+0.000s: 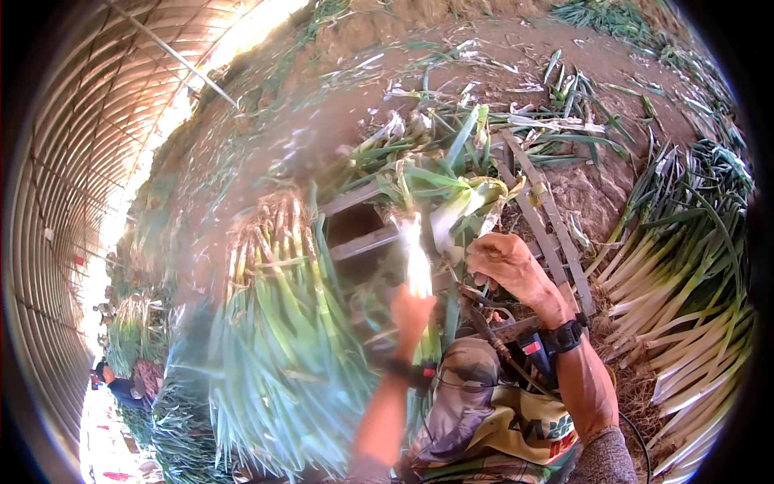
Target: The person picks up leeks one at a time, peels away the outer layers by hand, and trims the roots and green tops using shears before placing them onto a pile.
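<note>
Head view
Left hand (413, 310): fist wrapped round a green onion (418, 262), its white stalk rising bright and blurred above the knuckles.
Right hand (506, 262): just right of it, fingers curled onto pale peeled leaves (459, 211).
Left of hands: bundled onions (278, 323).
Far right: laid stalks (685, 290).

Farm polytunnel: arched ribbed roof (56, 202), dirt floor (516, 48), piled green onions (693, 266).
</note>
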`<state>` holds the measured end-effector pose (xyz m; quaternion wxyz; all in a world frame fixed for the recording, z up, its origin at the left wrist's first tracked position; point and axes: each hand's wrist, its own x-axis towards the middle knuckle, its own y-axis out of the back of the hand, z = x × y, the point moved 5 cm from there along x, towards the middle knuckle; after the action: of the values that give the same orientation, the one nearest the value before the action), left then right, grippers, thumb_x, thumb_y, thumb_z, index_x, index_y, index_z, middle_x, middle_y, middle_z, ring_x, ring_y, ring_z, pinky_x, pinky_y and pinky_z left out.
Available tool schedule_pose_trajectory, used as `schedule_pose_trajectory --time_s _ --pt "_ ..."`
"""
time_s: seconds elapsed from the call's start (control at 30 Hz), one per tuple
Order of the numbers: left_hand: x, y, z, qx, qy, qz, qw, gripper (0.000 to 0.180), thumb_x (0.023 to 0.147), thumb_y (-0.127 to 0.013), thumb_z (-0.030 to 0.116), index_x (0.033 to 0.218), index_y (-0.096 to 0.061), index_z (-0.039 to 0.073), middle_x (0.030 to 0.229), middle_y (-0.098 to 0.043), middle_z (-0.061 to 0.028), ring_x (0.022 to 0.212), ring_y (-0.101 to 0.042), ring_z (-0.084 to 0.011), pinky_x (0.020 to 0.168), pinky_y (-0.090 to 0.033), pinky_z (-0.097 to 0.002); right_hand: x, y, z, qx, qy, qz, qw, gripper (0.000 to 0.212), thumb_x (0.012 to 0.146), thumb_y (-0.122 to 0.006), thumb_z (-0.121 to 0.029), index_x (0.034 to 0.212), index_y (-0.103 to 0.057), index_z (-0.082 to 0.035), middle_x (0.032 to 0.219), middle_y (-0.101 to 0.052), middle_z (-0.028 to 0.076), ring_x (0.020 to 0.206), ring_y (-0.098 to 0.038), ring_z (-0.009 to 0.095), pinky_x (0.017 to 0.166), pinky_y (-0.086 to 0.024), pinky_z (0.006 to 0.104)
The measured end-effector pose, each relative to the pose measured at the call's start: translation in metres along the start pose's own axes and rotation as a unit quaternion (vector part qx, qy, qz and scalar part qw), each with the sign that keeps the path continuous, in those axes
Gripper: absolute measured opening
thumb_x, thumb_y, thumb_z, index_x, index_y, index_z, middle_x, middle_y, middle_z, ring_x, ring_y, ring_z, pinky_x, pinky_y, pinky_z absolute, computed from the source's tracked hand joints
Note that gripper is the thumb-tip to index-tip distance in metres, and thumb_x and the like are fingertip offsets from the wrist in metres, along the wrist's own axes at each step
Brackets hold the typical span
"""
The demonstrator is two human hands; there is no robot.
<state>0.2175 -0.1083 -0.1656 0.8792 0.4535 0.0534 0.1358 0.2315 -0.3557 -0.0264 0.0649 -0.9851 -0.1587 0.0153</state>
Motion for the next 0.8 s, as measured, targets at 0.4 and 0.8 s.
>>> schedule_pose_trajectory --time_s 0.4,0.8 --pt "0.004 -0.005 0.003 -0.035 -0.006 -0.029 0.999 0.048 0.064 -0.083 0.031 0.089 -0.061 -0.004 0.089 -0.069 -0.0257 0.085 -0.068 -0.0407 0.077 -0.052 -0.0451 0.003 0.004 0.009 -0.094 -0.005 0.012 0.995 0.022 0.093 -0.065 -0.020 0.100 -0.066 0.002 0.082 -0.066 0.005 0.070 -0.064 0.010 0.056 -0.051 0.0234" --pt "0.020 0.060 -0.017 -0.307 0.064 -0.236 0.920 0.029 0.078 -0.073 0.010 0.106 -0.068 0.002 0.091 -0.069 -0.0028 0.072 -0.064 -0.0115 0.065 -0.051 -0.0267 0.002 0.001 0.017 -0.060 0.032 -0.002 0.998 0.029 0.092 -0.068 -0.024 0.102 -0.065 0.003 0.083 -0.066 0.007 0.070 -0.063 0.012 0.061 -0.051 0.0273"
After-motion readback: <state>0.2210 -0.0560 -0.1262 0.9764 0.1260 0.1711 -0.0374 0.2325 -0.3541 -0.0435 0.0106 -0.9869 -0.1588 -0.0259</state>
